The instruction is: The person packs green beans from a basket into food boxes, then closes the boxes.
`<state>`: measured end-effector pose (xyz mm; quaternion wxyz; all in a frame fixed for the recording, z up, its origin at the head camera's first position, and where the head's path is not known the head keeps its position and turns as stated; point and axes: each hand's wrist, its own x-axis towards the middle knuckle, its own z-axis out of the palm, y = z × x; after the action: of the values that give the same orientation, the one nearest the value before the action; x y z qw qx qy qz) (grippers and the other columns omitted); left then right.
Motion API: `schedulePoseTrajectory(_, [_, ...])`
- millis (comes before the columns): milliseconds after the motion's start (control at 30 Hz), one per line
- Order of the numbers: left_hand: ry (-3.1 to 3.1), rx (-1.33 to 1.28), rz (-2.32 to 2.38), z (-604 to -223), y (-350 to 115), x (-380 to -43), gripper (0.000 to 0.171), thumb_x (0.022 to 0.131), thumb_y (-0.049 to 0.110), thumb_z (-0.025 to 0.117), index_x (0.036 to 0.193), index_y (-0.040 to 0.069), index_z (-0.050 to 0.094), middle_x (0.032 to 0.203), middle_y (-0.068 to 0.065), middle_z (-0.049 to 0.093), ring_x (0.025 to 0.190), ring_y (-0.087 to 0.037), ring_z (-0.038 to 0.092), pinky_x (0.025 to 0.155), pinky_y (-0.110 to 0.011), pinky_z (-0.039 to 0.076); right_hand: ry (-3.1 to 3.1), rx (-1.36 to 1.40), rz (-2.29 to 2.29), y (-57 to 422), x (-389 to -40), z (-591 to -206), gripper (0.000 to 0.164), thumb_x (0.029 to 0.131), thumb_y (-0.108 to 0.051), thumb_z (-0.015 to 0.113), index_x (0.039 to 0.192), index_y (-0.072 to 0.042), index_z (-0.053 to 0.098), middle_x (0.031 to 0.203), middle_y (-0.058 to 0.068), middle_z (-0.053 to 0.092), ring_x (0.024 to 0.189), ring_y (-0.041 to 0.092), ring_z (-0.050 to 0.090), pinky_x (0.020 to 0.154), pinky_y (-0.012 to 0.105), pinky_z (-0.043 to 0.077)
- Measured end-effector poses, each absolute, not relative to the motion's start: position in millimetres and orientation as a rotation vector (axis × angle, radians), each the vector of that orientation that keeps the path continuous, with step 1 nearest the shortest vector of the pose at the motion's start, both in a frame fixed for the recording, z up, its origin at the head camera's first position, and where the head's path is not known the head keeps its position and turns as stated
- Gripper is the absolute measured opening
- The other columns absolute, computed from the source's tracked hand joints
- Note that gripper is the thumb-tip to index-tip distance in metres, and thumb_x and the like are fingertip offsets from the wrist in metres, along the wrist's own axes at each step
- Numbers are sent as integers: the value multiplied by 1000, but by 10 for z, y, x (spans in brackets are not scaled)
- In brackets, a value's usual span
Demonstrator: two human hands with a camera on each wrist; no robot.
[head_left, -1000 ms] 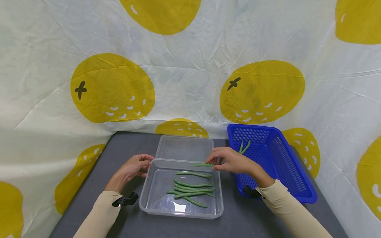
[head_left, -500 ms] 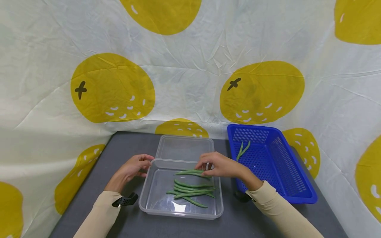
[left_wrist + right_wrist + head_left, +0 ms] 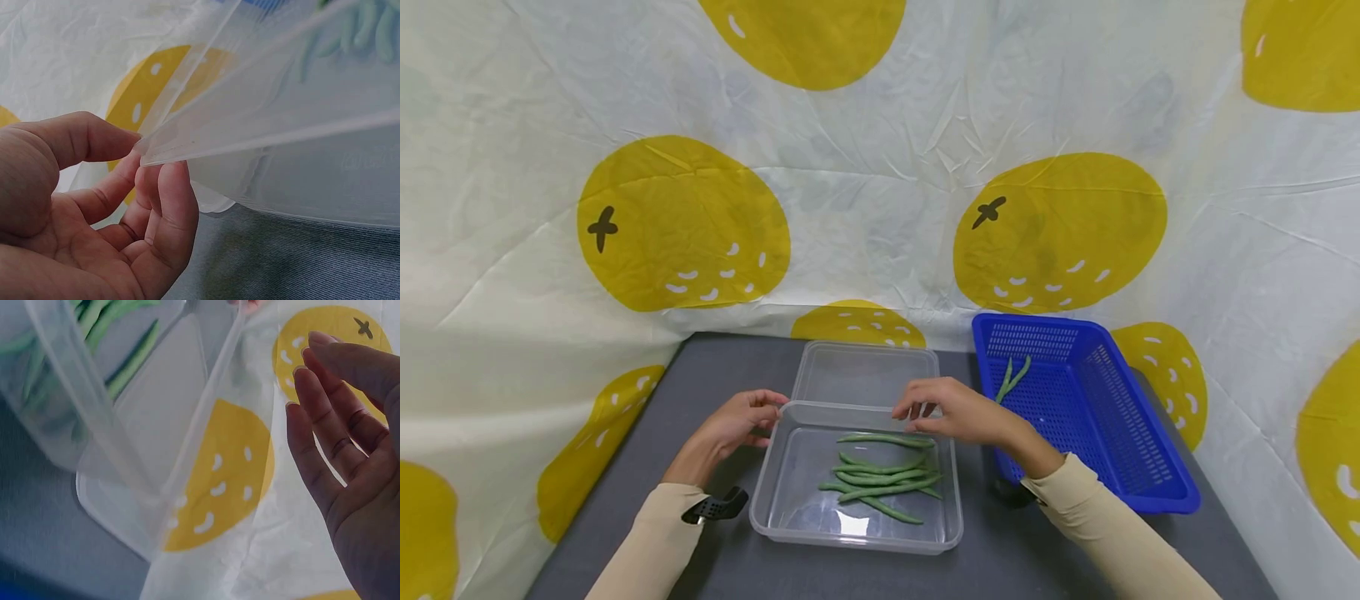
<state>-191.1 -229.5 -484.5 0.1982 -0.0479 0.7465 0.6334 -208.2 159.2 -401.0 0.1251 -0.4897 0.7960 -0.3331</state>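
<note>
While the left hand (image 3: 735, 423) grips the container (image 3: 850, 543), the right (image 3: 962, 412) hovers.

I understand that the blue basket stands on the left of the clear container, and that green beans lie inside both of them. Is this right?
Not quite: the head view shows the blue basket on the right of the clear container. Green beans do lie inside both.

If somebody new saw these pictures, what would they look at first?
Probably the big yellow shapes on the pale cloth at the back. Next, the bright blue basket on the right, then the clear box of green beans in the middle, its far-left corner pinched by the left hand.
</note>
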Motion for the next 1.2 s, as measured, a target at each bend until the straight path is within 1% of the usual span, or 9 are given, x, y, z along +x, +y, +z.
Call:
schedulePoseTrajectory(200, [2089,-141,1770,-4848,-2297,-1911,41,94,9,59,132,-6,55,100,-10,65,82,-17,59,66,-35,56,2373,-1302,-989,1811,-2150,-3990,23,97,-10,67,119,-17,72,113,-4,69,98,10,68,87,35,58])
schedulePoseTrajectory(333, [2087,-148,1769,-4854,-2300,-1909,41,94,8,59,132,-6,54,101,-10,65,83,-17,59,66,-35,56,2391,-1214,-1024,1972,-2203,-3997,23,98,-13,66,120,-19,71,113,-2,70,99,12,69,86,34,57])
schedulePoseTrajectory(467, [2090,-149,1766,-4843,-2297,-1901,41,94,7,59,133,-6,54,101,-10,64,83,-17,59,66,-35,56,2437,-1198,-1039,2126,-2255,-3979,24,97,-14,67,120,-23,71,111,-5,70,100,12,68,84,34,57])
schedulePoseTrajectory(500, [2090,-149,1767,-4838,-2295,-1899,41,94,7,59,133,-7,54,101,-11,64,83,-18,59,67,-35,56,2456,-1196,-1036,2165,-2270,-3972,25,97,-14,68,120,-24,71,110,-8,69,101,11,68,85,35,57])
schedulePoseTrajectory(667, [2094,-146,1765,-4826,-2284,-1896,41,94,8,59,133,-6,54,101,-10,64,84,-18,59,67,-36,56,2524,-1139,-1027,2355,-2364,-3980,25,96,-13,69,118,-25,71,109,-11,70,102,9,67,88,38,56])
schedulePoseTrajectory(767, [2100,-146,1758,-4828,-2283,-1898,40,95,9,59,132,-5,55,101,-10,64,84,-18,59,67,-35,56,2540,-1076,-1028,2455,-2419,-4005,24,96,-14,69,117,-25,72,109,-11,71,102,9,67,89,41,55])
schedulePoseTrajectory(933, [2098,-144,1760,-4835,-2284,-1896,40,95,9,59,132,-5,55,102,-10,65,84,-19,60,67,-36,56,2574,-1004,-1013,2618,-2526,-4085,23,95,-17,71,116,-27,72,107,-12,72,101,9,67,91,41,55])
schedulePoseTrajectory(1033, [2095,-136,1764,-4842,-2284,-1893,40,95,10,60,132,-5,55,101,-9,65,84,-18,60,66,-36,56,2592,-983,-1016,2711,-2592,-4151,22,95,-16,71,116,-24,72,106,-9,73,101,12,68,91,41,55])
schedulePoseTrajectory(1200, [2093,-132,1771,-4858,-2291,-1904,40,95,9,60,132,-5,55,100,-9,65,83,-18,60,66,-36,56,2623,-956,-1028,2862,-2691,-4277,22,95,-12,70,117,-14,72,108,1,74,101,22,70,92,42,55])
